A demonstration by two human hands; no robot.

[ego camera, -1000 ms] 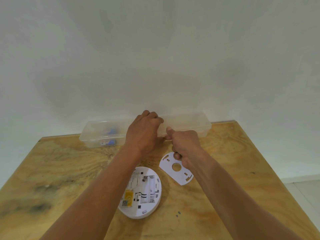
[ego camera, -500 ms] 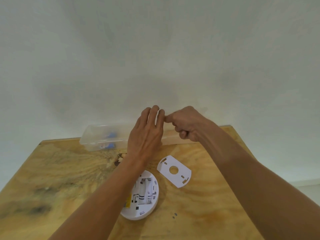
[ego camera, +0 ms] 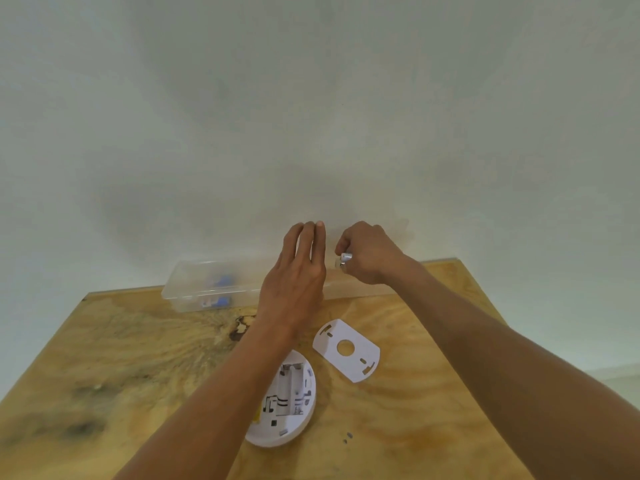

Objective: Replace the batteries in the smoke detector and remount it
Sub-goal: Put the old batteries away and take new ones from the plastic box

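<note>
Lying below both hands, smoke detector (ego camera: 287, 407); left hand (ego camera: 294, 271) flat, right hand (ego camera: 367, 258) pinching battery (ego camera: 343, 260).

A: What's the room like?
B: Plain off-white plaster wall (ego camera: 311, 116) fills most of the view, w/ faint grey smudges and soft shadows low down near the middle.
A: Furniture?
B: One light plywood tabletop (ego camera: 138, 358), yellowish grain w/ dark knots & stains, esp. at the left. Its far edge sits against the wall; right-hand far corner in view.
A: Floor?
B: Just a sliver at far right: pale floor (ego camera: 623, 393), w/ a white skirting strip (ego camera: 613, 370) where it meets the wall. Can't tell the material.
A: Light?
B: Soft, even, no hard shadows. Source not in view; no window seen.
</note>
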